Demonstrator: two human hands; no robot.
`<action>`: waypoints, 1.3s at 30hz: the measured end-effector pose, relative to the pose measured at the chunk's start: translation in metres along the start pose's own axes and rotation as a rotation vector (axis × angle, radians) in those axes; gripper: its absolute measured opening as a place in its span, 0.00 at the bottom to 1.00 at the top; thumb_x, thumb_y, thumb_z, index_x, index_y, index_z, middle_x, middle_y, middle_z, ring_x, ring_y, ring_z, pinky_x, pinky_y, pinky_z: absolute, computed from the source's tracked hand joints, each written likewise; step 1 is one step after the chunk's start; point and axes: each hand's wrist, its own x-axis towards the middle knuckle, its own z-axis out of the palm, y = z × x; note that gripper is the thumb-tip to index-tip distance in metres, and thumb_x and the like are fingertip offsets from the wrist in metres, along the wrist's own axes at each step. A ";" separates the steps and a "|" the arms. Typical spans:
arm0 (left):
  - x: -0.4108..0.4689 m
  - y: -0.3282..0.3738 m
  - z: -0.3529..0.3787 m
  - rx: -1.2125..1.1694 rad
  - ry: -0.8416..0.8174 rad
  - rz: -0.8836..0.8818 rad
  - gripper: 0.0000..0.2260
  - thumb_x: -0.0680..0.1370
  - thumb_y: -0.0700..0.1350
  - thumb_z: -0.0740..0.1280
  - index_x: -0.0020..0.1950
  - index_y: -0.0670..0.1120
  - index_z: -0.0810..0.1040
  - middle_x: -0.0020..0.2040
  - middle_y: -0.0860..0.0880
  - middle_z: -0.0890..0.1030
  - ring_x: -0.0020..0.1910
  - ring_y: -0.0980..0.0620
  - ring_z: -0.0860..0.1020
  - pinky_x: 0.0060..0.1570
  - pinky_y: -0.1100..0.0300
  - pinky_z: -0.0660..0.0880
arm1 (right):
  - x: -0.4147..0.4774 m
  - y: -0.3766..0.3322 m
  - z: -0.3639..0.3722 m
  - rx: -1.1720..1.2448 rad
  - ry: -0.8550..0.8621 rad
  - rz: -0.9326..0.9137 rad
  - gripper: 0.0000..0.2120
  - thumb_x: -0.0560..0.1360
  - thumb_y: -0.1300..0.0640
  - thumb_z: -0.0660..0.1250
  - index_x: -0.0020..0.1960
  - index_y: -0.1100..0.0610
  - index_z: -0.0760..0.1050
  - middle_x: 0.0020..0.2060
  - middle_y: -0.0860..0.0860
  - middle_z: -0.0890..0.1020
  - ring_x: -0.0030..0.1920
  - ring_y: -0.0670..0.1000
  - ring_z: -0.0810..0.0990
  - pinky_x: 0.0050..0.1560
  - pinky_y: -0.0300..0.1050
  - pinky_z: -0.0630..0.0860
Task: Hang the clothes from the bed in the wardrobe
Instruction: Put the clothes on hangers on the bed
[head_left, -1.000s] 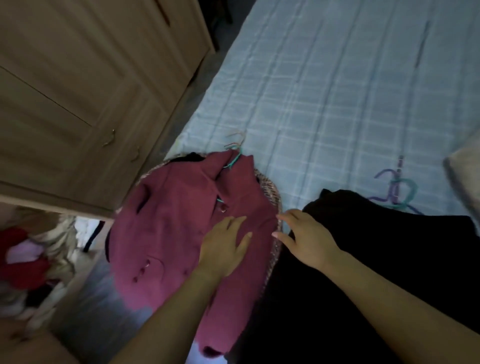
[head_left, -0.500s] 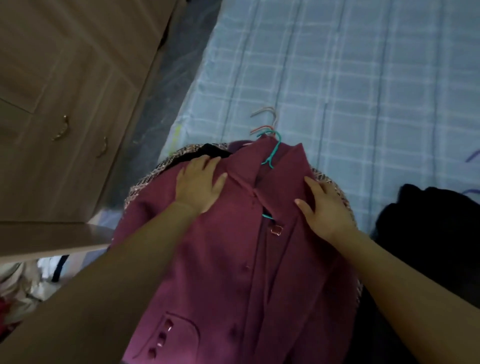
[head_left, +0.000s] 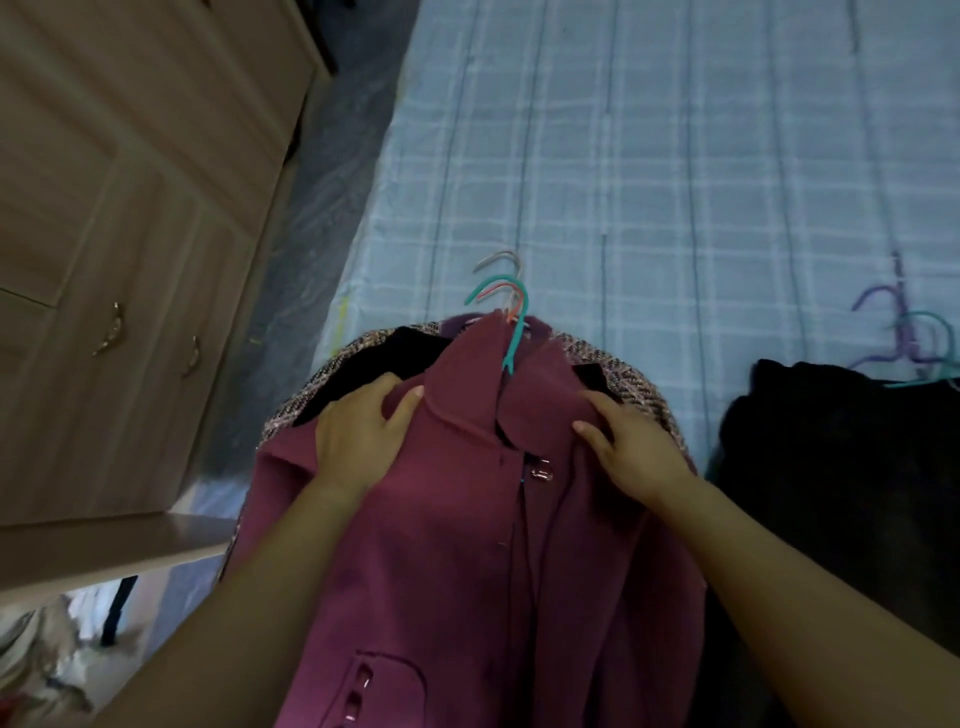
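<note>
Checked bed (head_left: 675, 156), coat pile (head_left: 467, 571), black garment (head_left: 831, 467)

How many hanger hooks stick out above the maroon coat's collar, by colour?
Hooks above the maroon coat:
Grey hook: 1
Teal hook: 1
Orange hook: 1
Total: 3

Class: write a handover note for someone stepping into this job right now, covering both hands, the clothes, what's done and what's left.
Left hand grips the maroon coat at one shoulder; right hand grips it beside the collar.
The coat, on a teal hanger, lies over a tweed garment at the bed edge; black clothes lie beside it.
Done: coat is on its hanger. Left: hang it in the wardrobe, then the rest.
</note>
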 end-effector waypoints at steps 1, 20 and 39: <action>-0.016 0.005 -0.011 -0.049 0.031 -0.021 0.18 0.75 0.64 0.55 0.46 0.53 0.78 0.38 0.53 0.81 0.39 0.51 0.78 0.39 0.56 0.71 | -0.013 -0.005 -0.008 0.035 0.022 -0.041 0.21 0.77 0.42 0.58 0.68 0.48 0.68 0.53 0.57 0.79 0.55 0.58 0.77 0.55 0.51 0.72; -0.433 0.134 -0.163 -0.295 0.096 0.126 0.05 0.75 0.50 0.69 0.46 0.61 0.77 0.46 0.70 0.78 0.47 0.70 0.75 0.45 0.67 0.68 | -0.483 -0.004 -0.027 0.317 0.519 -0.237 0.18 0.71 0.38 0.59 0.55 0.43 0.78 0.46 0.38 0.80 0.47 0.38 0.78 0.48 0.35 0.73; -0.548 0.364 -0.085 -0.493 -0.178 0.544 0.16 0.65 0.70 0.67 0.41 0.60 0.78 0.40 0.69 0.78 0.42 0.68 0.75 0.52 0.48 0.74 | -0.746 0.116 -0.081 0.220 1.141 0.334 0.12 0.70 0.46 0.69 0.53 0.42 0.80 0.45 0.42 0.82 0.44 0.46 0.80 0.48 0.42 0.74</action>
